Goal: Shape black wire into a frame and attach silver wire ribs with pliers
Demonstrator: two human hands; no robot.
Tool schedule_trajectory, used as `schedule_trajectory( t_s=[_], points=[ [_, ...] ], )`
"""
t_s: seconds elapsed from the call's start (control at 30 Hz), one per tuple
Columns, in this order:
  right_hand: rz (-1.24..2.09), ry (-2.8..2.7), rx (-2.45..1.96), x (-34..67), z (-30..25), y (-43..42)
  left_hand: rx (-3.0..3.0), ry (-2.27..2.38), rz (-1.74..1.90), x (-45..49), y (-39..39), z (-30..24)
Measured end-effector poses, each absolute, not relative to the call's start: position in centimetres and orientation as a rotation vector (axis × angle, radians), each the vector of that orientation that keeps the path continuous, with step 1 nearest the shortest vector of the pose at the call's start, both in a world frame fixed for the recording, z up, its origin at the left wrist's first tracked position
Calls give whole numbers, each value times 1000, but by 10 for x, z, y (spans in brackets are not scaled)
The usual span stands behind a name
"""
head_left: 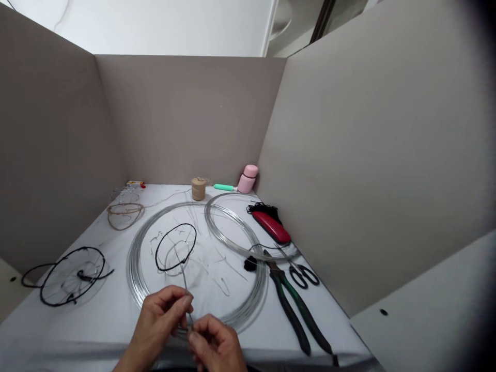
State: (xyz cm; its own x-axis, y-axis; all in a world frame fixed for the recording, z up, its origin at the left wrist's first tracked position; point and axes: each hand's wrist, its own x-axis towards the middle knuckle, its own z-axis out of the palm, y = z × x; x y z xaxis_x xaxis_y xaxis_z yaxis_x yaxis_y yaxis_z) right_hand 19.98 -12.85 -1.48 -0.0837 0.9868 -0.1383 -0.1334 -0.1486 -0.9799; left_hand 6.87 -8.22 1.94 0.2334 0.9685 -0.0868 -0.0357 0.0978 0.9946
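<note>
My left hand (165,312) pinches a thin metal wire (183,276) between thumb and fingers, near the table's front edge. Close beside it, my right hand (215,341) is closed on the lower end of the same wire. The wire runs up and away toward a black-wrapped ring (157,253) with bare wire loops inside it. Under and around the hands lies a large coil of silver wire (135,274). A second wire coil (217,232) overlaps it at the back right.
Pliers (298,310) with dark green handles and scissors (304,276) lie at right, near a red-backed brush (271,227). Left stands a black wire frame (72,276), behind it a twine-wrapped ring (124,214). A twine spool (198,190) and pink bottle (248,179) stand at the back. Panels (189,119) enclose the table.
</note>
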Motion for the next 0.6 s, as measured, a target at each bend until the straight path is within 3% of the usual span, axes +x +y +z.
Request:
schedule_trajectory(
  t_s=[0.17,0.5,0.6],
  points=[
    [1158,-1143,-1219,205,-19,-130,1257,1021,924,77,-84,22],
    [1212,-1061,-1339,228,-12,-120,1257,988,956,108,-64,15],
    [938,-1291,-1489,242,-5,-114,1254,1012,990,106,-69,7]
  ],
)
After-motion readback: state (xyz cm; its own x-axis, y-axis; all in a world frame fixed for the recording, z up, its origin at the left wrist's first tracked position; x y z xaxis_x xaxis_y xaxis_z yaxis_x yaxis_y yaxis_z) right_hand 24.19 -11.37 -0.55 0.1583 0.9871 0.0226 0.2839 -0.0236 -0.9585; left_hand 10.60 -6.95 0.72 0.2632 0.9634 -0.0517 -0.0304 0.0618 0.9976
